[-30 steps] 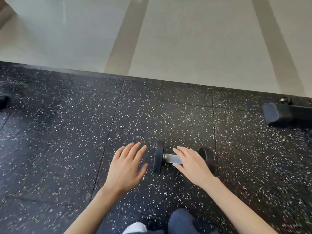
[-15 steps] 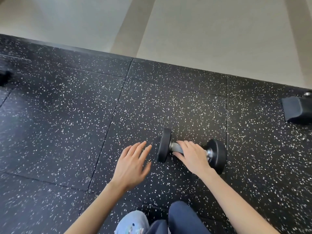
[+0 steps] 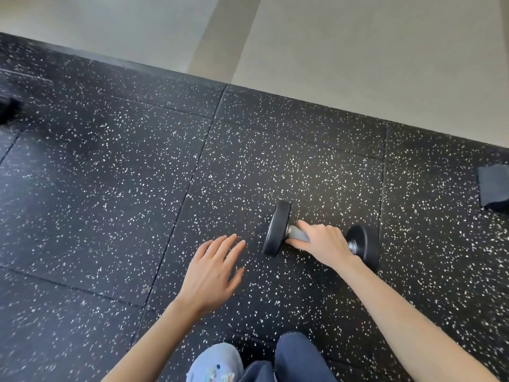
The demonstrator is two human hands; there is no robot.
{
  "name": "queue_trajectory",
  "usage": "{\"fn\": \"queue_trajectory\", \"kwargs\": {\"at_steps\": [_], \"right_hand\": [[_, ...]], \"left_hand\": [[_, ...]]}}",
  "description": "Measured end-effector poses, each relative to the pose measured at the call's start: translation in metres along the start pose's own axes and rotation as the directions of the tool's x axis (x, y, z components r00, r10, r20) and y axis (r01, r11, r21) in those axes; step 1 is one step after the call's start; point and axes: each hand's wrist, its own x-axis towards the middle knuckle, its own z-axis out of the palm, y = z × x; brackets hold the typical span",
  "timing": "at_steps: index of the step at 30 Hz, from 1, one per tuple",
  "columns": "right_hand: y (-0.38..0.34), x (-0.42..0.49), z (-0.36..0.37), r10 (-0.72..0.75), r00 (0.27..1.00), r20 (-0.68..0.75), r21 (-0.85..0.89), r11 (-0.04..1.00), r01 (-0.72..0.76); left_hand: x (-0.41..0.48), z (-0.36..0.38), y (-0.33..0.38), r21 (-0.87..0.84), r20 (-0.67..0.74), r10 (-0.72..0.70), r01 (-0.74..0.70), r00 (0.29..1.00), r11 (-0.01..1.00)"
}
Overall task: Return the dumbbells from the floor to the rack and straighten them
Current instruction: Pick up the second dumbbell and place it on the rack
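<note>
A small black dumbbell [image 3: 278, 228] with round heads and a grey handle lies on the speckled black rubber floor, right of centre. My right hand [image 3: 325, 242] grips its handle, fingers curled round it. To the left of the dumbbell's left head my left hand [image 3: 213, 271] hovers with fingers spread and straight, holding nothing. No rack is in view.
A black padded foot of some equipment [image 3: 494, 187] sits at the right edge. A dark blurred object [image 3: 7, 111] lies at the far left edge. The rubber mat ends at a pale floor [image 3: 358, 51] beyond. My knees [image 3: 297, 357] show at the bottom.
My right hand went from resting on the handle to curling round it. The view has shifted, so the dumbbell sits further right in frame. The left hand stays open beside it.
</note>
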Motion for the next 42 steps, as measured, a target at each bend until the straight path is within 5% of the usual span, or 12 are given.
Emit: {"fn": "queue_trajectory", "kwargs": {"at_steps": [7,17,29,42], "right_hand": [[-0.045,-0.03,-0.076,0.029,0.988,0.15,0.021,0.999,-0.033],[-0.178,-0.1,-0.319,-0.227,0.93,0.29,-0.07,0.964,0.257],[-0.356,-0.201,-0.671,-0.574,0.794,0.2,-0.162,0.78,0.605],[-0.48,-0.218,-0.729,-0.717,0.655,0.238,-0.069,0.66,0.748]], "left_hand": [[-0.05,-0.088,0.005,-0.058,-0.005,-0.091,0.091,0.996,0.994],[-0.211,-0.332,0.033,-0.147,-0.087,-0.349,0.334,0.933,0.931],[-0.416,-0.615,0.101,-0.259,-0.301,-0.713,0.666,0.633,0.7],[-0.508,-0.615,0.114,-0.389,-0.207,-0.919,0.834,0.334,0.391]]}}
